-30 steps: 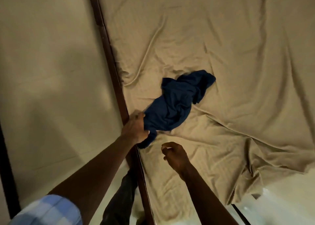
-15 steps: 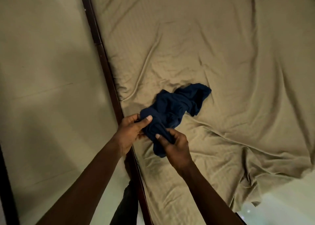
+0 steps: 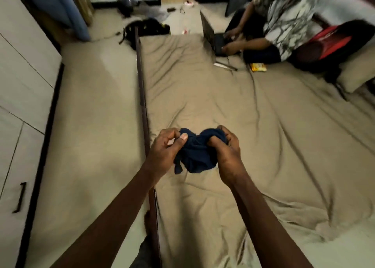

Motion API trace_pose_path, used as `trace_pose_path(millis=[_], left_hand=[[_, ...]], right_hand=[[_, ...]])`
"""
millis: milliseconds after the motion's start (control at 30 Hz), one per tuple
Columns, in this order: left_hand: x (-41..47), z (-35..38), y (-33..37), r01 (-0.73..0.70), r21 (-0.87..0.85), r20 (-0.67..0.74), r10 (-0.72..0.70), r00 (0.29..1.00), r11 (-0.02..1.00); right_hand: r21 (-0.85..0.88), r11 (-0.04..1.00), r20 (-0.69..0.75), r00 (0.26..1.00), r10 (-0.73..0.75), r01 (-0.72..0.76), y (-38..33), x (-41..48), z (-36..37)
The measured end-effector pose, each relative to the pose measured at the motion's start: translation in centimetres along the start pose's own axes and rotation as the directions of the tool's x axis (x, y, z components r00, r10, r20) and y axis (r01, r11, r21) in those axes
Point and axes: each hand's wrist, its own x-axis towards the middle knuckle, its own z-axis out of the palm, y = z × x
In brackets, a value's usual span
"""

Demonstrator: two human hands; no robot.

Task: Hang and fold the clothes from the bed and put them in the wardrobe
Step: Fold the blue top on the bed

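Together, a crumpled dark navy cloth garment [image 3: 197, 155] is gripped by the left hand [image 3: 165, 150] and the right hand [image 3: 226, 152], fingers curled into its folds, and is held bunched above the wrinkled beige bed sheet [image 3: 274, 146], near the bed's left edge, where a dark wooden bed rail [image 3: 142, 97] runs. A white wardrobe [image 3: 18, 89] is seen beyond that edge.
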Motion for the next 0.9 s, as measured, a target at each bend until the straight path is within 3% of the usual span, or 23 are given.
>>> trace_pose_path(millis=[100,200,333,433,567,633,700,733,800,900], left_hand=[[-3.6,1.8,4.7,-0.049,-0.09,0.006,0.05,0.999,0.995],[-6.7,2.7,8.6,-0.117,-0.079,0.182,0.13,0.975,0.99],[-8.4,3.5,10.0,-0.18,0.299,0.298,0.088,0.951,0.937],[-9.0,4.2,9.1,-0.12,0.347,0.339,-0.005,0.941,0.93],[-10.5,5.0,8.8,0.075,0.052,0.331,-0.088,0.94,0.996],[-10.9,5.3,9.0,0.11,-0.052,0.254,-0.093,0.963,0.993],[-10.8,5.7,9.0,0.122,-0.131,0.18,-0.097,0.979,0.984],[-10.7,5.9,9.2,0.131,-0.171,0.144,-0.107,0.984,0.977],[-10.5,6.1,10.0,0.161,-0.266,0.085,-0.143,0.986,0.95],[-9.6,6.1,11.3,0.185,-0.383,0.044,-0.183,0.982,0.905]], right_hand=[[-0.066,0.994,0.007,0.996,-0.088,0.088,-6.6,-2.5,-1.1],[-0.021,0.996,-0.037,0.995,-0.088,0.087,-12.0,-4.6,-2.0],[0.194,0.979,-0.08,0.996,-0.048,0.062,-16.3,-7.3,-2.3],[0.308,0.948,-0.099,0.994,-0.055,0.083,-17.6,-9.9,-3.0],[0.276,0.944,-0.195,0.972,-0.13,0.182,-16.4,-11.7,-4.1],[0.059,0.985,-0.282,0.949,-0.138,0.161,-13.7,-13.5,-4.3],[-0.233,0.964,-0.353,0.913,-0.207,0.128,-10.2,-16.4,-3.7],[-0.293,0.951,-0.338,0.919,-0.201,0.101,-8.4,-18.0,-3.2],[-0.208,0.978,-0.294,0.955,-0.041,-0.022,-5.5,-20.6,-1.8],[-0.071,0.977,-0.319,0.933,0.169,-0.201,-3.0,-21.5,-1.0]])
